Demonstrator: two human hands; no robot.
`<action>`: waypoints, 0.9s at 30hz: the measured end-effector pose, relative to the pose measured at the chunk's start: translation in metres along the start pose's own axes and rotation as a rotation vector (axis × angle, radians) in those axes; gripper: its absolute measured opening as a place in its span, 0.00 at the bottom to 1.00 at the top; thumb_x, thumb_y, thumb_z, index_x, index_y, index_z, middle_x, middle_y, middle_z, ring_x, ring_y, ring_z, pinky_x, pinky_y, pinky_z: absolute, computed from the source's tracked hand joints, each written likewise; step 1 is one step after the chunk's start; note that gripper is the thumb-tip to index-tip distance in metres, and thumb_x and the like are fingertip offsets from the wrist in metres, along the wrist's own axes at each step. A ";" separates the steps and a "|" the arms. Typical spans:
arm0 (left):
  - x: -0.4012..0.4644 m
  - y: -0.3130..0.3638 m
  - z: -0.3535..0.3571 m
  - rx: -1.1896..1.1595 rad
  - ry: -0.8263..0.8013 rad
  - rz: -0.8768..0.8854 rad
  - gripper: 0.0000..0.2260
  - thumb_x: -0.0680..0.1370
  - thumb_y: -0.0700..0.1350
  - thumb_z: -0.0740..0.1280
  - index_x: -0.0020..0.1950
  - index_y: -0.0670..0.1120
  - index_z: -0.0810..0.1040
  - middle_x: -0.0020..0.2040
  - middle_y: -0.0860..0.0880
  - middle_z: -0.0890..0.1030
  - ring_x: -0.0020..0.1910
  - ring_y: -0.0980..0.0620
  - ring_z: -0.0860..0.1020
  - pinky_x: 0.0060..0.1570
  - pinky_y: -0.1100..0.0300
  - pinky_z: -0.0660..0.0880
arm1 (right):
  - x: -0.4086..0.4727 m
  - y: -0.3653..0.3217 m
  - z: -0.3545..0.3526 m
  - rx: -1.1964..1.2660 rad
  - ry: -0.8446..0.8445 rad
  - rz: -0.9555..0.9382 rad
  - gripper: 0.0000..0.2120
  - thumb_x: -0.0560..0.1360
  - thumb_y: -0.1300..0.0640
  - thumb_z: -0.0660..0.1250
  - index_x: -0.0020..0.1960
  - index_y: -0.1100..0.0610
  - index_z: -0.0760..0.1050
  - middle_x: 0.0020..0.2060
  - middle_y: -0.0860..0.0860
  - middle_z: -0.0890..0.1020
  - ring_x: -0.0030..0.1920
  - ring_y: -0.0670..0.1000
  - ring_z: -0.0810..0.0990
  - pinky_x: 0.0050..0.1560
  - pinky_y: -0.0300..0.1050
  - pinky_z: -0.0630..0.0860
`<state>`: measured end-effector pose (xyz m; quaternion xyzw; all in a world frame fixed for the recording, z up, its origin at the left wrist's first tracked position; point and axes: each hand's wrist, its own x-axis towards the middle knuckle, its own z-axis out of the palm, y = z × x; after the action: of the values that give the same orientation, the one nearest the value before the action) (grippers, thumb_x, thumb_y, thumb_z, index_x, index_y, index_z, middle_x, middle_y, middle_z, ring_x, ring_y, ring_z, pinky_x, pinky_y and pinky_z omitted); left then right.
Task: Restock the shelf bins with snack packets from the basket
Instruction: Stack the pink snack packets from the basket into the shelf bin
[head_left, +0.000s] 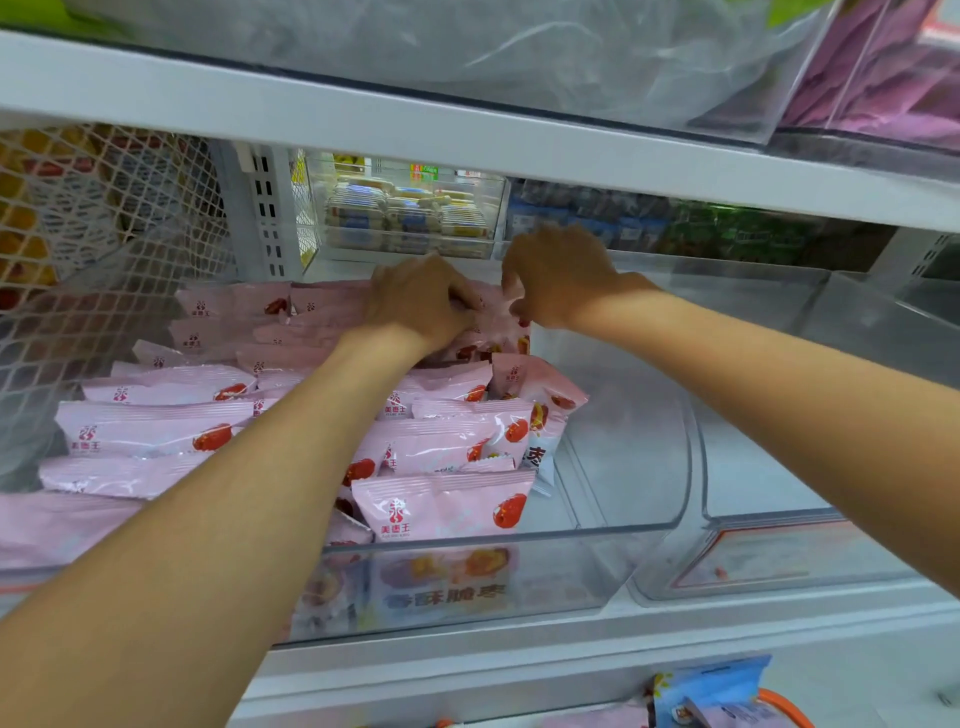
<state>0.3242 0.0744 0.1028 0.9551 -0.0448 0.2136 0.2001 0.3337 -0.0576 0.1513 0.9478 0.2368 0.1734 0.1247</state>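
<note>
Two hands deep in a clear shelf bin (644, 525) of pink snack packets (441, 506).
Left hand (415, 301) and right hand (558, 278) each pinch packets at the back; every packet pink, red-fruit printed, over a dozen showing.

Head view, close, down into shelf bin (649, 530)

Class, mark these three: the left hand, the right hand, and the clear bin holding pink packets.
left hand (421, 301), head view, back of the hand.
right hand (558, 278), head view, back of the hand.
clear bin (519, 582), head view, front wall.
</note>
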 end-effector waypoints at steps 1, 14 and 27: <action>0.001 -0.001 0.000 0.012 0.009 0.009 0.08 0.76 0.51 0.68 0.54 0.54 0.83 0.56 0.54 0.82 0.60 0.49 0.76 0.62 0.53 0.69 | -0.003 0.002 -0.006 0.058 -0.048 0.021 0.14 0.76 0.54 0.68 0.60 0.56 0.76 0.57 0.53 0.79 0.59 0.56 0.76 0.57 0.50 0.71; 0.001 0.008 -0.008 -0.176 -0.044 -0.064 0.15 0.71 0.58 0.64 0.36 0.49 0.83 0.44 0.49 0.83 0.55 0.46 0.76 0.57 0.53 0.72 | -0.023 -0.005 -0.004 -0.046 -0.170 -0.043 0.17 0.71 0.53 0.73 0.57 0.57 0.77 0.55 0.54 0.79 0.58 0.56 0.76 0.52 0.46 0.67; 0.001 0.004 0.004 0.016 -0.237 -0.031 0.07 0.67 0.58 0.75 0.41 0.59 0.82 0.53 0.54 0.80 0.66 0.47 0.65 0.66 0.52 0.63 | -0.023 -0.003 0.001 -0.278 -0.342 -0.104 0.25 0.68 0.32 0.67 0.49 0.53 0.72 0.55 0.52 0.79 0.69 0.56 0.65 0.70 0.53 0.54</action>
<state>0.3258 0.0690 0.1017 0.9759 -0.0517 0.0965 0.1888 0.3141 -0.0663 0.1432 0.9236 0.2347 0.0345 0.3012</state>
